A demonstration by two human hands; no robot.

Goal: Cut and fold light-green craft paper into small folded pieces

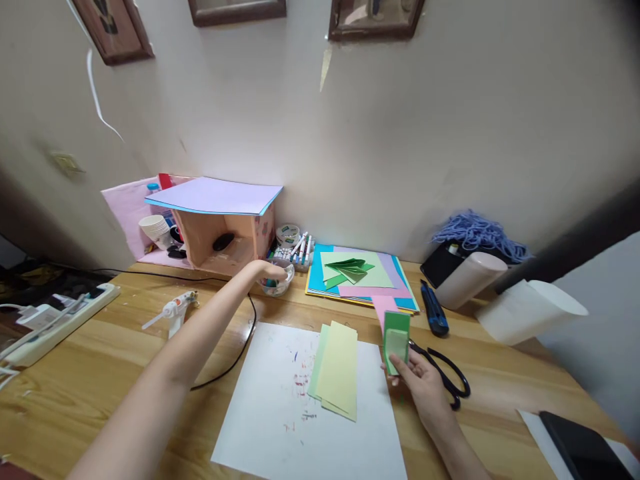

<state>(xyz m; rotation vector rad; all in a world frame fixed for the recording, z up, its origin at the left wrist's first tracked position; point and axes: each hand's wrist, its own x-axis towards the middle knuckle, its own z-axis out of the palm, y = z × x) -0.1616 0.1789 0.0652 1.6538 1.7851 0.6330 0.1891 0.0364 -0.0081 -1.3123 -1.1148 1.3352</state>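
Note:
My left hand (267, 270) is stretched far forward to a small glass bowl (278, 278) near the back of the wooden desk, its fingers curled at the bowl's rim; what they hold, if anything, is hidden. My right hand (417, 380) holds a folded green paper piece (397, 340) upright over the right edge of a white sheet (280, 413). Pale yellow-green paper strips (337, 370) lie on that sheet. Black scissors (443, 373) rest just right of my right hand.
A stack of coloured paper (400, 293) with folded green pieces lies at the back. Markers (300, 250), a pink cardboard house (220, 227), a glue gun (175, 310), a power strip (60, 320), a blue utility knife (434, 310), white rolls (525, 307) and blue yarn (477, 233) surround the desk.

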